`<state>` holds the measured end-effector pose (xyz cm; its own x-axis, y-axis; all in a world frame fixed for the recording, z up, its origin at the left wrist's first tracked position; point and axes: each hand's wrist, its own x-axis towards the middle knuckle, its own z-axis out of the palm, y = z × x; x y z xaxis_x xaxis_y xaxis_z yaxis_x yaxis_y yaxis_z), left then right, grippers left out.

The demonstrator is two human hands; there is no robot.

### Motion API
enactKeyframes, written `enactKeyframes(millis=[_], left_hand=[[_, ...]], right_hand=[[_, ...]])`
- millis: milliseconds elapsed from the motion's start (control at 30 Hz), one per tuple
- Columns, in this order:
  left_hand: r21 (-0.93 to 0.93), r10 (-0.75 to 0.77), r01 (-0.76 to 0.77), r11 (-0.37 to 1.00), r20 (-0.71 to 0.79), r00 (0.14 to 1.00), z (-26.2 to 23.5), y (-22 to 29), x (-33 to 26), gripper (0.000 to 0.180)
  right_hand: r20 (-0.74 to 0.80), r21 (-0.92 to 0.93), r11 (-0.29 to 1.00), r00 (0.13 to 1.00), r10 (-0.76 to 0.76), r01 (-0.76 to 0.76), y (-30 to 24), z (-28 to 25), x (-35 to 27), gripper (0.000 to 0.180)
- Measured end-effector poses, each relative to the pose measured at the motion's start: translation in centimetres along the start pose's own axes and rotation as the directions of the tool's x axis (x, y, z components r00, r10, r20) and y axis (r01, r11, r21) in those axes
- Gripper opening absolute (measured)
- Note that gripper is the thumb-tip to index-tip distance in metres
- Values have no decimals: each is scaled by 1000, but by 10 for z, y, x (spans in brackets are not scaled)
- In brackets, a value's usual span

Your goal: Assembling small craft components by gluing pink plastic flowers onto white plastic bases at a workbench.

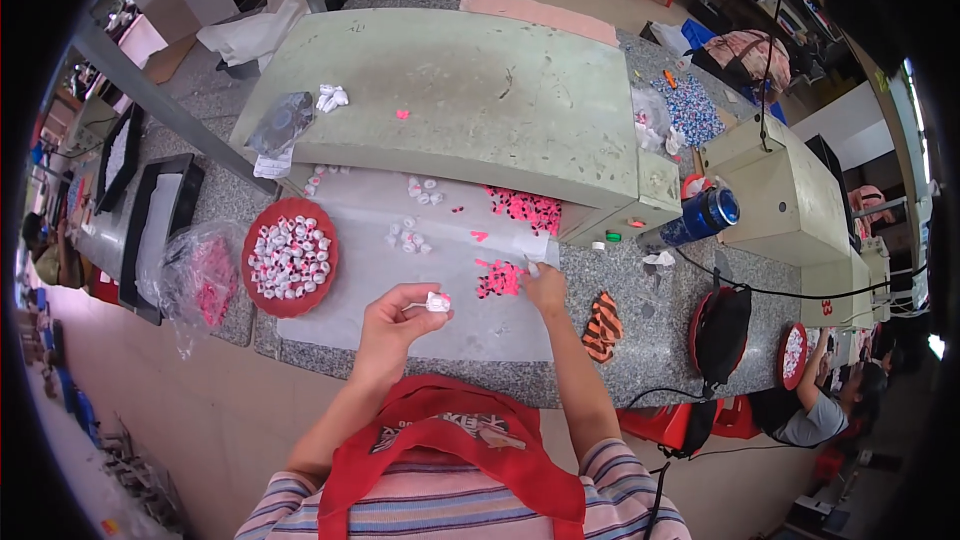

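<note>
My left hand (395, 322) pinches a small white piece with pink marks (437, 302) between thumb and fingertips, raised over a white sheet (350, 315). At the right edge of a heap of small pink and black pieces (497, 278), my right hand (545, 287) has its fingers closed. Something thin and pale shows at its fingertips, too small to name. A larger heap of pink and black bits (525, 210) lies farther back under the edge of the pale green cabinet (450, 70). Left of my left hand, a red scalloped bowl (290, 308) holds many white-and-pink pieces.
Several white pieces (408, 237) lie in loose groups on the sheet. Orange-and-black striped cloth (602, 328) lies right of my right arm. Farther right are a blue bottle (705, 215) and a black bag (722, 335). A clear bag (205, 280) is at left. A co-worker (830, 405) sits at right.
</note>
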<state>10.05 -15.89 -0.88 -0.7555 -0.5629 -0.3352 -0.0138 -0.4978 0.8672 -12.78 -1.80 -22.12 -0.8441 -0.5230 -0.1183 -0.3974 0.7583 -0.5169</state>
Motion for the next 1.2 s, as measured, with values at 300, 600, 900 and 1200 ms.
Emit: enactKeyframes(millis=[300, 600, 900, 1200], left_hand=[[-11, -12, 12, 1000, 29, 1000, 9, 2, 0, 32], [-10, 137, -137, 990, -44, 990, 7, 9, -14, 31], [-34, 332, -330, 943, 115, 936, 29, 19, -23, 29], [-37, 354, -359, 932, 287, 890, 23, 32, -36, 34]], right_hand=[[-125, 86, 965, 964, -234, 246, -5, -5, 0, 24], [187, 688, 715, 982, -7, -126, -105, -103, -63, 11], [89, 806, 589, 974, -210, 53, -203, -183, -138, 10], [14, 813, 575, 984, -175, 91, -201, -177, -151, 13]])
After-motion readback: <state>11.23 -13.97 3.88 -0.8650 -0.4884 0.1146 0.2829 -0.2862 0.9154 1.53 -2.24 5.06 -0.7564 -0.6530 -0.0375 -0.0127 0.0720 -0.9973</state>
